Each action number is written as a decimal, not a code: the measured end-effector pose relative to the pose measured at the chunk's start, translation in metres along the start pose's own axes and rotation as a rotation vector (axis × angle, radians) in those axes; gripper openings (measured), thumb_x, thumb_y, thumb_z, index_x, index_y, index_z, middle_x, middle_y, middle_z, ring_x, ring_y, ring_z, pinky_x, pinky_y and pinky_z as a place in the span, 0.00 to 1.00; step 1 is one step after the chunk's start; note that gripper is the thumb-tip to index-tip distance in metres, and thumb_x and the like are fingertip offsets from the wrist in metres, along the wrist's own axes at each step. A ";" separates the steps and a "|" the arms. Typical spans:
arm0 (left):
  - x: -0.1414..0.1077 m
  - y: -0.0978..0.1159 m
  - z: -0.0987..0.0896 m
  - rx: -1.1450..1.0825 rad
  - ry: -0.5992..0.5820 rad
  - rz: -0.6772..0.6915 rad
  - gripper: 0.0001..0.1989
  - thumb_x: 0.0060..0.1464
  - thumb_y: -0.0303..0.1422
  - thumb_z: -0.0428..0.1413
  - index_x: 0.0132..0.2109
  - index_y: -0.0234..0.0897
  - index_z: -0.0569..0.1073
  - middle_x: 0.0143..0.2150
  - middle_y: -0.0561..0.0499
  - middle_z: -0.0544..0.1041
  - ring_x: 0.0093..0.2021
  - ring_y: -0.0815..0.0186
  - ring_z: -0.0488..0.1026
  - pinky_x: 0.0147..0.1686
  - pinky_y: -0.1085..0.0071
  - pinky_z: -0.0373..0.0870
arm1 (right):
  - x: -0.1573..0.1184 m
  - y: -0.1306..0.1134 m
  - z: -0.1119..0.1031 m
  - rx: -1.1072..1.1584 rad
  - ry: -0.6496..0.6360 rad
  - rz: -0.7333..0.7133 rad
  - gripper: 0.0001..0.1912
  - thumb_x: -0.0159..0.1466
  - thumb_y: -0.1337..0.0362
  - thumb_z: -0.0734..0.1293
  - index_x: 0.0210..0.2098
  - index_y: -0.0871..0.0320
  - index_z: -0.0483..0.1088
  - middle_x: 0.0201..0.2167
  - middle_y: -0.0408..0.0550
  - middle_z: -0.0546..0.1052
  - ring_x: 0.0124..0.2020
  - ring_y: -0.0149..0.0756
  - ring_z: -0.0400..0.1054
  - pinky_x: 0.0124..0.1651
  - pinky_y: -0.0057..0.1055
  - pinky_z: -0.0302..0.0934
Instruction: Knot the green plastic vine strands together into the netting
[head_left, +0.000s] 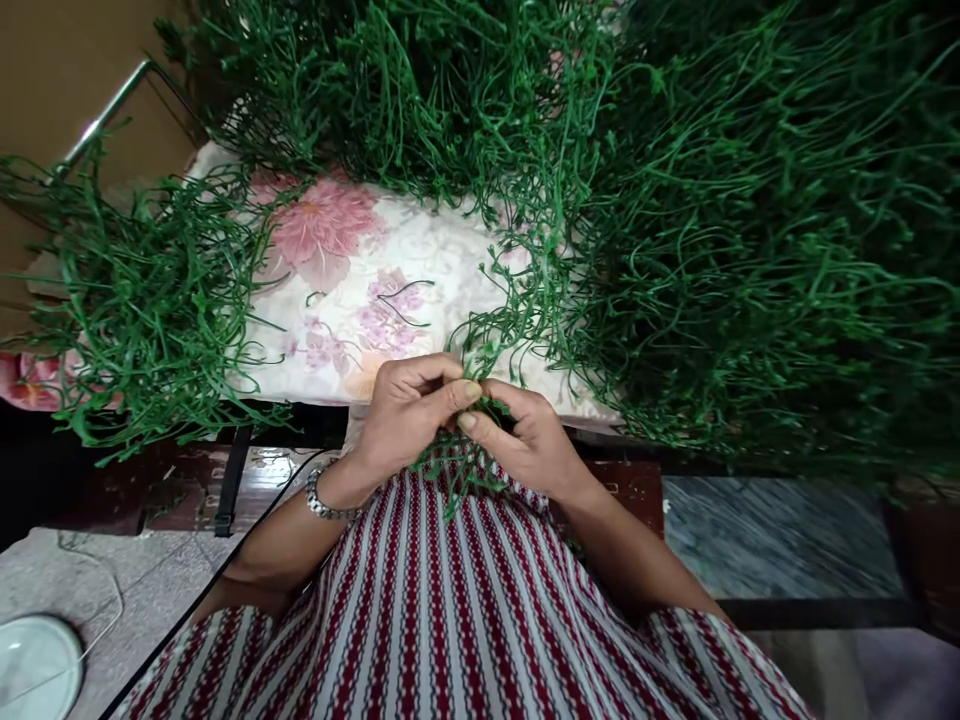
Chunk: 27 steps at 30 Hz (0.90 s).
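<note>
My left hand (405,420), with a metal bracelet on its wrist, pinches a small bunch of thin green plastic-looking plant stems (484,355) between thumb and forefinger. From the other side my right hand (529,440) closes thumb and forefinger on the same bunch, its fingertips nearly touching the left thumb. Some stem ends hang below the hands over my striped garment (435,600); others spread upward onto the floral cloth (442,240). What lies right between the fingertips is partly hidden. A large heap of like stems (750,250) stands close on the right.
More green stems lie in a pile at the left (150,310) and a heap at the back (420,100). A loose dark strand (405,295) rests on the cloth. A metal bar (105,115) rises back left; a white round object (37,665) sits on the floor.
</note>
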<state>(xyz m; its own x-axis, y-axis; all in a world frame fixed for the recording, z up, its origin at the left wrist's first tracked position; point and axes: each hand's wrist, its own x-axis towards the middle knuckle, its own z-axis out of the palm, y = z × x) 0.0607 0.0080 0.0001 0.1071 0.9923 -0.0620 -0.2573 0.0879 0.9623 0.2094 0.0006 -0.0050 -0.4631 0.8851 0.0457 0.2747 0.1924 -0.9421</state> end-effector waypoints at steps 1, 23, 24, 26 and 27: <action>0.000 -0.001 0.000 -0.092 0.011 -0.032 0.08 0.45 0.29 0.61 0.22 0.34 0.70 0.20 0.57 0.65 0.20 0.76 0.58 0.19 0.77 0.54 | -0.001 0.000 0.000 0.049 -0.009 -0.005 0.07 0.63 0.63 0.61 0.31 0.60 0.65 0.24 0.39 0.64 0.26 0.25 0.57 0.31 0.23 0.54; -0.004 0.003 0.012 -0.645 0.092 -0.309 0.13 0.47 0.27 0.54 0.20 0.34 0.59 0.15 0.55 0.59 0.17 0.75 0.55 0.22 0.77 0.51 | 0.003 0.012 0.007 0.081 -0.023 -0.362 0.10 0.65 0.63 0.57 0.34 0.60 0.68 0.28 0.47 0.72 0.32 0.30 0.66 0.37 0.27 0.59; -0.004 0.003 0.012 -0.650 0.097 -0.305 0.13 0.47 0.27 0.54 0.20 0.34 0.58 0.14 0.55 0.59 0.17 0.75 0.54 0.21 0.77 0.51 | 0.003 0.013 0.007 0.083 -0.020 -0.361 0.10 0.65 0.63 0.57 0.34 0.60 0.68 0.29 0.47 0.72 0.32 0.31 0.66 0.36 0.27 0.59; -0.004 0.003 0.013 -0.654 0.098 -0.304 0.13 0.46 0.26 0.54 0.20 0.34 0.58 0.14 0.56 0.58 0.17 0.75 0.54 0.21 0.77 0.50 | 0.003 0.013 0.009 0.101 -0.021 -0.359 0.10 0.65 0.63 0.57 0.33 0.60 0.67 0.29 0.47 0.71 0.31 0.30 0.65 0.35 0.27 0.58; -0.004 0.003 0.013 -0.652 0.098 -0.304 0.13 0.46 0.27 0.54 0.20 0.34 0.58 0.14 0.56 0.58 0.17 0.75 0.53 0.21 0.76 0.50 | 0.002 0.013 0.009 0.114 -0.022 -0.356 0.10 0.65 0.63 0.57 0.32 0.60 0.67 0.29 0.47 0.71 0.31 0.30 0.65 0.35 0.27 0.58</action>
<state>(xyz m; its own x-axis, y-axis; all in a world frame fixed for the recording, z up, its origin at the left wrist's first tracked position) 0.0721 0.0031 0.0071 0.1865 0.9163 -0.3544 -0.7533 0.3650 0.5471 0.2047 0.0012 -0.0206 -0.5313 0.7616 0.3710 -0.0014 0.4371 -0.8994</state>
